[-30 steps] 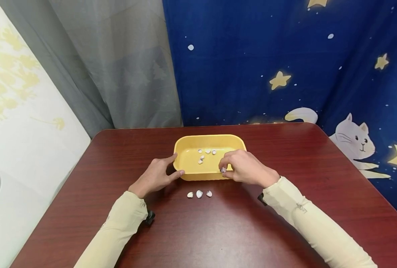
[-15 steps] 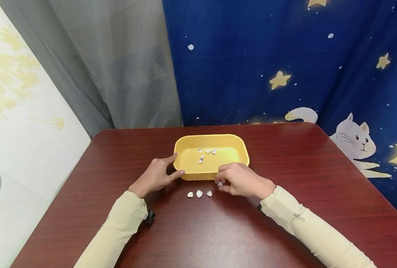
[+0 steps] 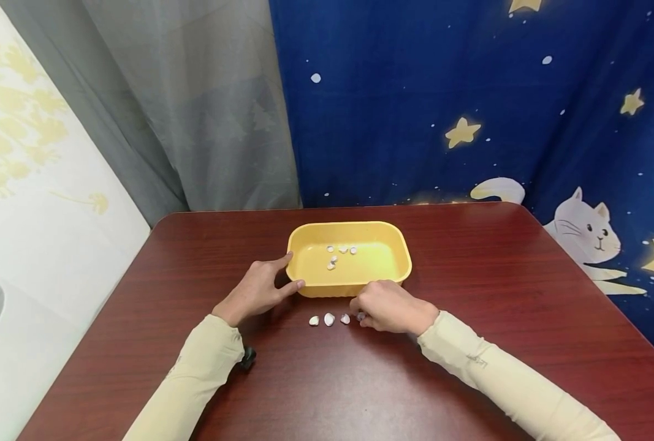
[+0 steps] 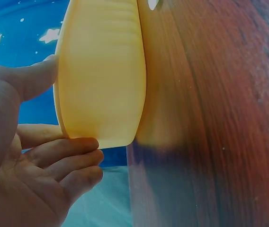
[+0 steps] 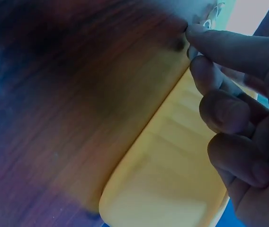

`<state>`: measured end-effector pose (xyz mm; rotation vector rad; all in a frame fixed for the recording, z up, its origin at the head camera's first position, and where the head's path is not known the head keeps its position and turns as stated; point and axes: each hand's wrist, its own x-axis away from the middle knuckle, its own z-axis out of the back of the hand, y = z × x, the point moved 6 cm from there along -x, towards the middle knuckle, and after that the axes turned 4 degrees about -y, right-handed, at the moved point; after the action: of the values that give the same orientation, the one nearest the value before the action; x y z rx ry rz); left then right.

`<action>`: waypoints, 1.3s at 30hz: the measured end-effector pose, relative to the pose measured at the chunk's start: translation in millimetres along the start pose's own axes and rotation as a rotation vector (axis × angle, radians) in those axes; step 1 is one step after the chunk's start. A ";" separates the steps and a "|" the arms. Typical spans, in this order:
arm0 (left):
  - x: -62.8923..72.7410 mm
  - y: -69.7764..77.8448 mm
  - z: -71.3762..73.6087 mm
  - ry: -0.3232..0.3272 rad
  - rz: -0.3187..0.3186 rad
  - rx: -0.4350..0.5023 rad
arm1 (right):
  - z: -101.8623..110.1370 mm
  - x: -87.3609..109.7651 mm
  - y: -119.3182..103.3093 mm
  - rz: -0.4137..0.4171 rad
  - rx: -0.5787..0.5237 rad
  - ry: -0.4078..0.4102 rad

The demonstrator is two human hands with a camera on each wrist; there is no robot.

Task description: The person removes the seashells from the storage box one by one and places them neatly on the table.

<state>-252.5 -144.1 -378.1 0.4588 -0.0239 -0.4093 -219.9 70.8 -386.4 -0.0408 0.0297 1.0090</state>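
A yellow plastic basin point(image 3: 379, 266) stands on the table with several small whitish seashells point(image 3: 353, 250) on its floor. My left hand point(image 3: 257, 288) holds its near left corner, thumb on the front rim and fingers around the end wall. Just in front of the basin, my right hand point(image 3: 393, 307) pinches a small seashell point(image 3: 361, 316) between thumb and fingertip, low at the table. In the right wrist view that shell point(image 5: 191, 52) is mostly covered by the fingers. To its left, three seashells lie in a row: a left one point(image 3: 314, 320), a middle one point(image 3: 329, 319) and a right one point(image 3: 345, 319).
The dark red wooden table point(image 3: 315, 386) extends around the basin on all sides. Behind its far edge hang a grey curtain point(image 3: 233, 122) and a blue curtain point(image 3: 382, 122) with stars and a cat. A white patterned surface point(image 3: 40, 245) borders the left.
My right hand has carried the seashell from above the basin's front rim down toward me, to the right end of the row. The left hand and basin stay put.
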 end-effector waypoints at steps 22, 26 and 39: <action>0.9 -2.3 -3.1 -0.016 0.029 0.009 | -7.3 -1.4 1.0 -0.027 -0.060 -0.020; 0.2 -1.9 -5.6 -0.022 0.023 0.017 | -2.3 0.3 1.4 -0.025 -0.094 -0.034; -1.2 -3.8 -2.1 -0.013 0.025 0.012 | 41.8 -23.9 14.5 0.028 -0.151 -0.051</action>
<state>-254.8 -145.9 -381.6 0.4677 -0.0447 -0.3878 -244.6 60.3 -343.9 -0.1534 -0.0928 1.0382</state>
